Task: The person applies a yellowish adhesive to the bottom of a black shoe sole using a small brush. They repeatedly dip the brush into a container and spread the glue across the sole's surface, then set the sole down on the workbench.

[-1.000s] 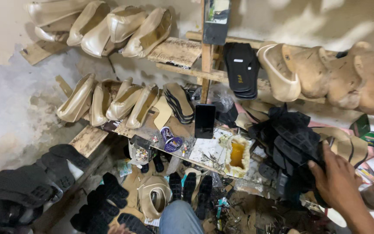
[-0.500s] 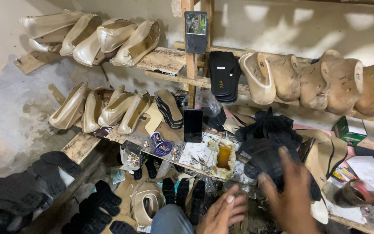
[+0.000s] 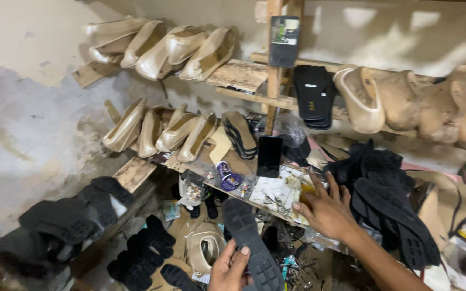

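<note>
My left hand [image 3: 230,269] at the bottom middle grips a black rubber shoe sole [image 3: 252,243], its treaded face up, angled toward the shelf. My right hand [image 3: 324,209] reaches forward with fingers spread and rests on the stained wooden shelf board [image 3: 276,191], by an amber glue patch and next to a heap of black soles [image 3: 389,199] to its right. A black phone [image 3: 269,156] stands upright just beyond the fingers.
Beige shoe lasts [image 3: 163,46] fill the upper rack and more lasts [image 3: 157,132] the middle rack. Tan lasts [image 3: 422,102] line the right shelf. Black soles [image 3: 315,97] hang by a wooden post. Dark soles [image 3: 66,221] pile at the lower left; a small tin [image 3: 227,178] sits on the board.
The view has shifted left and closer. My right hand has moved from over the black sole heap to the stained board. My left hand has come up holding a black sole.
</note>
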